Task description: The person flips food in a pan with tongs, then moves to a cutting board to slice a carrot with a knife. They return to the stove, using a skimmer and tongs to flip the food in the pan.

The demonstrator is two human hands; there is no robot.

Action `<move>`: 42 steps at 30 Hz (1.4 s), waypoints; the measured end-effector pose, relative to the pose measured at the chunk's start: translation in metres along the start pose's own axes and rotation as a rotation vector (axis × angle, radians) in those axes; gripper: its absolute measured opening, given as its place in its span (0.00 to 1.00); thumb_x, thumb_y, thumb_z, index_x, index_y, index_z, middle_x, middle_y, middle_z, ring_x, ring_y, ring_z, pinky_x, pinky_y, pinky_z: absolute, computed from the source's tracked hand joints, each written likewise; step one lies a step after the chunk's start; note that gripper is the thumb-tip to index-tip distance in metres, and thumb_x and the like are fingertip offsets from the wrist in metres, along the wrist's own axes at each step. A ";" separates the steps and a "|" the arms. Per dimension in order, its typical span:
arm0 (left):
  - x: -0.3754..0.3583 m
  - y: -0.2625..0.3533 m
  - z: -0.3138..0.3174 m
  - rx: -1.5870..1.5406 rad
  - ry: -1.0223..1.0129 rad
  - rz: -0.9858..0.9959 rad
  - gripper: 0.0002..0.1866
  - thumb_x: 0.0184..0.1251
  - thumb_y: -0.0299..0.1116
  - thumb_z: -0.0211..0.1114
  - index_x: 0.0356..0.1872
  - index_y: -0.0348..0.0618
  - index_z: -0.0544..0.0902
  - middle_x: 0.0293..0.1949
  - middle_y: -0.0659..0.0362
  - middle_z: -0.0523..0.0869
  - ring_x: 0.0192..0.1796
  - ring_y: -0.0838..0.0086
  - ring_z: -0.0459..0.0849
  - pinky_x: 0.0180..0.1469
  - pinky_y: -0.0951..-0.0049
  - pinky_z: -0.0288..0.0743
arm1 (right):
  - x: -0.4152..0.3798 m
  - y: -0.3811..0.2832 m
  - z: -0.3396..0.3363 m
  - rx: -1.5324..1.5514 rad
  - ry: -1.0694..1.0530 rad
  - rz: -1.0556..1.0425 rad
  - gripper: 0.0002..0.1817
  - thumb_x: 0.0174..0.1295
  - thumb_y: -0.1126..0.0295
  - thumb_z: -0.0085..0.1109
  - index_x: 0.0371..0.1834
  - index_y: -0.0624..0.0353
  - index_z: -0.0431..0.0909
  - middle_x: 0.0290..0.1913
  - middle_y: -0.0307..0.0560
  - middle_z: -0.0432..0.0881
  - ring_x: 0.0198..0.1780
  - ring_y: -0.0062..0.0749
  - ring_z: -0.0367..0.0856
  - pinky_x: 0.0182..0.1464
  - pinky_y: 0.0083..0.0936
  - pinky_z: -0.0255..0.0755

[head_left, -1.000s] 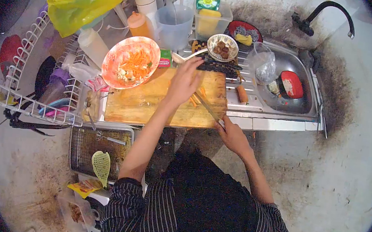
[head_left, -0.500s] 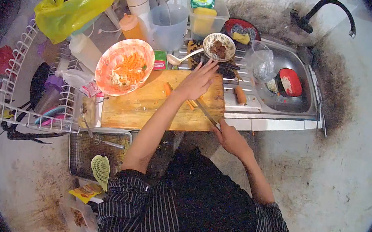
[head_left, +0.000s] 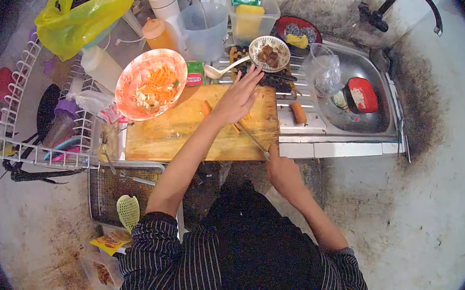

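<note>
Centre of the frame – the left hand [head_left: 236,99] is pressing spread, open fingers over carrot pieces [head_left: 240,124] on the cutting board [head_left: 172,133]; they look stiff, slippery, best pinned flat. The knife [head_left: 253,137] is running diagonally, tip toward upper left – the right hand [head_left: 278,169] is gripping its handle.

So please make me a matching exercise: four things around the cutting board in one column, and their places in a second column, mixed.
Things:
1. knife
2. orange bowl
3. red bowl
4. small patterned bowl

Places:
a. in the sink
b. on the draining rack, past the left hand
c. in the right hand, blade over the cutting board
d. at the board's far left corner, with shredded carrot inside

Pairs: 1-c, 2-d, 3-a, 4-b
</note>
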State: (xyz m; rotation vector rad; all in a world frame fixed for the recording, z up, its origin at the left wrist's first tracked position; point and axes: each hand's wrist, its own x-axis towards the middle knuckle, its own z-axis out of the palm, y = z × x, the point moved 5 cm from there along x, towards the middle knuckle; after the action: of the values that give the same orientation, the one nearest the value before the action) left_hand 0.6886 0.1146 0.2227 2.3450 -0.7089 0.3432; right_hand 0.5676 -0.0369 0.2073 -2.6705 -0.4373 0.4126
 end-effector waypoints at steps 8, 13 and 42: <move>0.005 0.001 -0.010 0.063 -0.013 -0.016 0.24 0.66 0.32 0.43 0.62 0.35 0.57 0.68 0.52 0.52 0.70 0.62 0.45 0.69 0.56 0.37 | 0.002 -0.005 -0.009 0.260 -0.034 -0.113 0.15 0.63 0.64 0.46 0.44 0.62 0.57 0.25 0.69 0.75 0.31 0.64 0.74 0.31 0.54 0.65; -0.002 -0.004 -0.009 0.049 -0.021 -0.022 0.26 0.67 0.35 0.43 0.63 0.34 0.56 0.68 0.52 0.51 0.71 0.62 0.44 0.69 0.54 0.35 | -0.001 -0.012 -0.008 0.255 -0.004 -0.109 0.15 0.62 0.64 0.47 0.44 0.62 0.57 0.25 0.69 0.75 0.32 0.64 0.75 0.31 0.54 0.65; -0.008 -0.009 0.001 0.029 -0.116 -0.012 0.27 0.64 0.33 0.45 0.64 0.35 0.54 0.69 0.54 0.47 0.71 0.65 0.41 0.70 0.54 0.32 | 0.001 -0.019 0.000 0.188 -0.042 -0.064 0.12 0.62 0.68 0.47 0.40 0.63 0.58 0.24 0.69 0.74 0.31 0.64 0.74 0.31 0.54 0.64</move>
State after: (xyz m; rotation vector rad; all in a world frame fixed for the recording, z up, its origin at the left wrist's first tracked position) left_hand 0.6871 0.1235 0.2140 2.4108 -0.7491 0.2147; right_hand 0.5637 -0.0205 0.2155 -2.4634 -0.4703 0.4680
